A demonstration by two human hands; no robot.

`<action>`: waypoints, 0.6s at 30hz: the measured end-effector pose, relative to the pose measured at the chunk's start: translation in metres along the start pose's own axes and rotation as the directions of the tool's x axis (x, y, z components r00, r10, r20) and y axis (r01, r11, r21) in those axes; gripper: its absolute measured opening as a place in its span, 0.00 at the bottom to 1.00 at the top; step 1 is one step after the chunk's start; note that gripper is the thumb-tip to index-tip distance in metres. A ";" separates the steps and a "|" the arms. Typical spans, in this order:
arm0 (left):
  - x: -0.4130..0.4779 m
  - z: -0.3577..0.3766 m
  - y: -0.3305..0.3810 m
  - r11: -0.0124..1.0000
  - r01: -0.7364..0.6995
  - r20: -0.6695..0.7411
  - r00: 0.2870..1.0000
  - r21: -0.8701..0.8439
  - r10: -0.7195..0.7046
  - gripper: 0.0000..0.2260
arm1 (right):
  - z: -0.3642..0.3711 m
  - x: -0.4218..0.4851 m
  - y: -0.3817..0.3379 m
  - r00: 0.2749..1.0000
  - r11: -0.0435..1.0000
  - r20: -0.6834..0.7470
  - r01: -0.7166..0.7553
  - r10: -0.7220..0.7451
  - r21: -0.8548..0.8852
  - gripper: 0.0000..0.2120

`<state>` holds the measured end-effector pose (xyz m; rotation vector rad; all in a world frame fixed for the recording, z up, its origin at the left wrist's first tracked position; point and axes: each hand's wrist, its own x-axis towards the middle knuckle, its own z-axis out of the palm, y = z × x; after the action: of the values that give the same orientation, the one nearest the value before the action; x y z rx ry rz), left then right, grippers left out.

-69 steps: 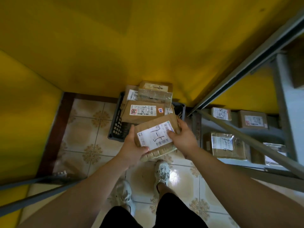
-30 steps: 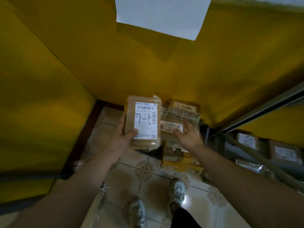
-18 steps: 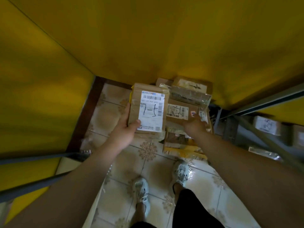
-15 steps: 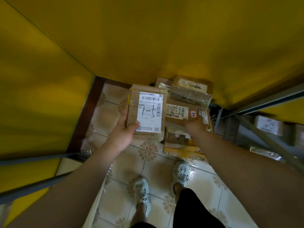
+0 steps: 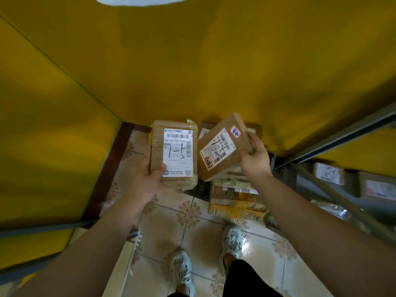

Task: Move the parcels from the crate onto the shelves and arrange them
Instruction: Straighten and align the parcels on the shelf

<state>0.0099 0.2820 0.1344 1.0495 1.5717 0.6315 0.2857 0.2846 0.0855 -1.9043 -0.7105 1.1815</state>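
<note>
So my left grip (image 5: 147, 181) is curled round the taped parcel (image 5: 173, 153) along its long edge, right grip (image 5: 255, 157) pinching the flat carton (image 5: 220, 151) at its right edge, both held above the pile (image 5: 233, 196) beside the shelves (image 5: 334, 136), I'd guess light and stiff, tape maybe slick

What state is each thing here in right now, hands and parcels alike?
left hand: grips the taped parcel, thumb on top.
taped parcel: held up, label facing the camera.
right hand: grips the cardboard box at its right edge.
cardboard box: held up, tilted, label showing.
remaining parcels: piled below the hands.
shelf parcels: lying on the rack at right.
</note>
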 end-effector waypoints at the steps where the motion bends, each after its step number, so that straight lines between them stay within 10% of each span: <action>1: -0.003 -0.006 0.004 1.000 -0.021 -0.003 1.000 0.005 0.021 0.31 | -0.004 -0.007 -0.014 0.999 0.999 0.002 0.048 -0.048 0.009 0.25; 18: -0.116 -0.114 0.091 0.921 -0.379 0.142 0.910 -0.087 0.388 0.27 | -0.038 -0.198 -0.174 0.840 0.869 -0.372 0.473 -0.394 0.148 0.14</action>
<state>-0.0697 0.2380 0.2972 1.3472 1.2098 0.8327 0.2277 0.2143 0.3359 -1.5729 -0.7325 0.6048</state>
